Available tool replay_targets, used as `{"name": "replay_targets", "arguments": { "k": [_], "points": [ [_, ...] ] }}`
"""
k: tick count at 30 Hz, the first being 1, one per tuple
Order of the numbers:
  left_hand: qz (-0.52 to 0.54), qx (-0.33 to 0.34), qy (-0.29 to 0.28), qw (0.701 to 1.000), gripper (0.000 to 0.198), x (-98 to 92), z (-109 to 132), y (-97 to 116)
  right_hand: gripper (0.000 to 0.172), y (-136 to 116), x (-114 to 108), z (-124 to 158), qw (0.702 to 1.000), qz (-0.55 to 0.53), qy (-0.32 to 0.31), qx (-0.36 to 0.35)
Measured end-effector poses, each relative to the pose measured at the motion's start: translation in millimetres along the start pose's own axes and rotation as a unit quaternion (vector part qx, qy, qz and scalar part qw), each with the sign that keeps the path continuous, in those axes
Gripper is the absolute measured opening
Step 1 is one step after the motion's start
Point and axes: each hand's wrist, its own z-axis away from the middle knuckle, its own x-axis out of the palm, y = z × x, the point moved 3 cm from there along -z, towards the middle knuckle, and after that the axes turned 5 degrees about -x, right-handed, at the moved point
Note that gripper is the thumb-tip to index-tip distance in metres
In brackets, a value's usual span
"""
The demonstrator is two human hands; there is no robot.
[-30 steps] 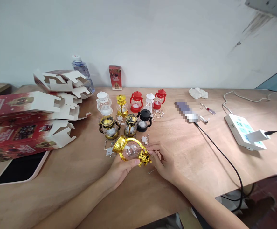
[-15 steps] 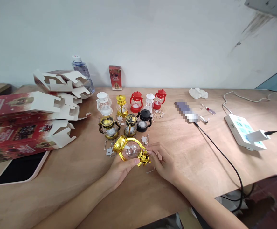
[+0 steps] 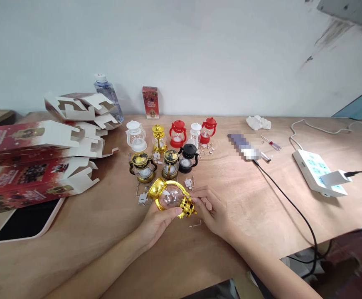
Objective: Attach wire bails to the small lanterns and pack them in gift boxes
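Note:
A gold lantern (image 3: 172,197) with a clear globe lies tilted in my left hand (image 3: 158,224), its gold base up to the left and its top down to the right. My left thumb presses on the lantern near its top, with the other fingers underneath. My right hand (image 3: 212,209) pinches at the lantern's top end; whether its fingertips hold a small part there is hidden. Behind my hands stand two black-and-gold lanterns (image 3: 142,168) and a black lantern (image 3: 188,158). Farther back are white lanterns (image 3: 136,136), a gold one (image 3: 159,139) and red ones (image 3: 178,133).
Opened red boxes (image 3: 37,143) pile up at the left above a phone (image 3: 28,220). A water bottle (image 3: 108,93) and small red box (image 3: 151,102) stand near the wall. To the right are a screwdriver (image 3: 275,145), power strip (image 3: 316,166) and black cable (image 3: 288,199). Small metal-and-white parts (image 3: 143,198) lie about.
Hands and gold lantern stay almost in place, with only a very slight shift at the lantern's top. The whole view has moved a little.

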Motion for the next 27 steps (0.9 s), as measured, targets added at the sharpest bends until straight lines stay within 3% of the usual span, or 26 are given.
{"name": "replay_targets", "arguments": {
  "k": [27],
  "points": [
    [-0.005,0.006,0.007,1.000,0.052,-0.7,-0.3,0.0,0.016,1.5,-0.5,1.6,1.000,-0.012,0.002,0.002]
  ]
}}
